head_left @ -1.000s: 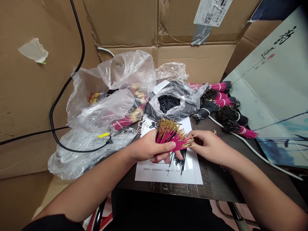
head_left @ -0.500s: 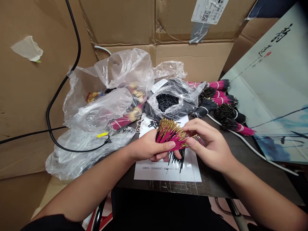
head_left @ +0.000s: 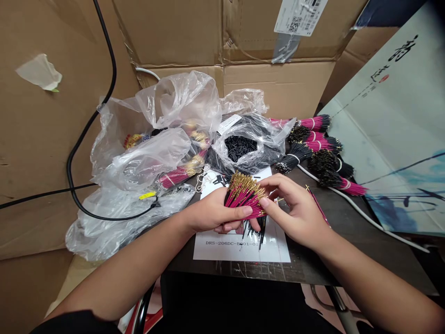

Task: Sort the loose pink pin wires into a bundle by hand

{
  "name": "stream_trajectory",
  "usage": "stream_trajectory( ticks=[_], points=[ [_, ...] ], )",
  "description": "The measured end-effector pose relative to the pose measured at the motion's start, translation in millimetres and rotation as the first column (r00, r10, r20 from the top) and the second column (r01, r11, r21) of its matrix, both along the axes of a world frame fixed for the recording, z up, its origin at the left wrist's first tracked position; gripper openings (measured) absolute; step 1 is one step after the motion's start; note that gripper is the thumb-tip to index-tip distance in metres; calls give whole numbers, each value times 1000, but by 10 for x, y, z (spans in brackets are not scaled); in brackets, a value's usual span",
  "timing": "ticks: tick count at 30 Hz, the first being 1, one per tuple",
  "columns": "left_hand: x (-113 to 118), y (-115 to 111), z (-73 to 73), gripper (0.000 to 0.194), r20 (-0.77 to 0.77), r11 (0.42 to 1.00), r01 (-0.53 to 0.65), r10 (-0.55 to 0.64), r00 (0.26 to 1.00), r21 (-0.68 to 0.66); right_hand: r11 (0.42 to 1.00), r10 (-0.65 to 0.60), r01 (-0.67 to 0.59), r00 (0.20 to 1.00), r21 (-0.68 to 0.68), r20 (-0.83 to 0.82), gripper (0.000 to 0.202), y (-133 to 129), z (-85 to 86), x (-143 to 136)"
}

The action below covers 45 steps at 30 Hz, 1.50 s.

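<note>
Gripped in the left hand (head_left: 219, 213), thumb across the top, a fanned bundle of pink wires (head_left: 245, 199) above the printed sheet (head_left: 205, 253). Gold tips spread away from the body and round to the right; black strands hanging below toward the near edge; long axis roughly front to back. At the bundle's right side, thumb and fingers of the right hand (head_left: 295, 211) curled close against the tips; cannot tell whether pinching any wire. Just beyond, an open plastic bag (head_left: 269, 155) full of short black tubes (head_left: 239, 147). To the left, crumpled clear bags (head_left: 146, 162) around tied pink wire bundles (head_left: 174, 177). To the right, banded wire bundles (head_left: 313, 144) before a pale panel (head_left: 392, 139). Open room on the dark worktop (head_left: 306, 264) near its front edge, right of the sheet. Behind, cardboard walls (head_left: 274, 88).
</note>
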<state>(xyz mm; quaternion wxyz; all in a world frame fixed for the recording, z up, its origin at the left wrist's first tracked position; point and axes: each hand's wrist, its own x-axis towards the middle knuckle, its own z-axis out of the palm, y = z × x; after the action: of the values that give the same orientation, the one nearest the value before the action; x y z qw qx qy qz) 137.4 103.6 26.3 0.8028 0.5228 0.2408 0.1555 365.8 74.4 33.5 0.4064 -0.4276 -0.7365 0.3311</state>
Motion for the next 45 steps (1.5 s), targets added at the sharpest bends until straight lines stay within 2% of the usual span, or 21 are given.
stream_trajectory(
  ticks=[4,8,12,17,23,39,45],
  points=[
    [-6,-4,-10,37,0,1000,12,-12,1000,-25,1000,14,-14,1000,-7,-11,26,9,-5,6],
    [-5,-5,-15,37,8,999,14,-14,1000,-31,1000,-5,5,999,-10,-46,13,3,5,4],
    [1,-1,-4,37,10,1000,-2,3,1000,-20,999,-6,8,1000,42,-29,4,-3,18,-1],
    [2,-2,5,38,-5,1000,-2,2,1000,-19,997,9,-6,999,79,-43,5,1,18,-9],
    [11,-7,-2,38,-36,999,0,1,999,40,1000,30,-30,998,1,-55,5,12,3,-39],
    [15,-30,-4,40,41,999,-31,30,999,15,992,96,-85,988,98,-118,12,5,-44,18],
    [22,-27,-1,40,20,1000,-20,20,1000,-3,998,-2,8,995,61,-102,9,-7,-28,-24]
  ],
)
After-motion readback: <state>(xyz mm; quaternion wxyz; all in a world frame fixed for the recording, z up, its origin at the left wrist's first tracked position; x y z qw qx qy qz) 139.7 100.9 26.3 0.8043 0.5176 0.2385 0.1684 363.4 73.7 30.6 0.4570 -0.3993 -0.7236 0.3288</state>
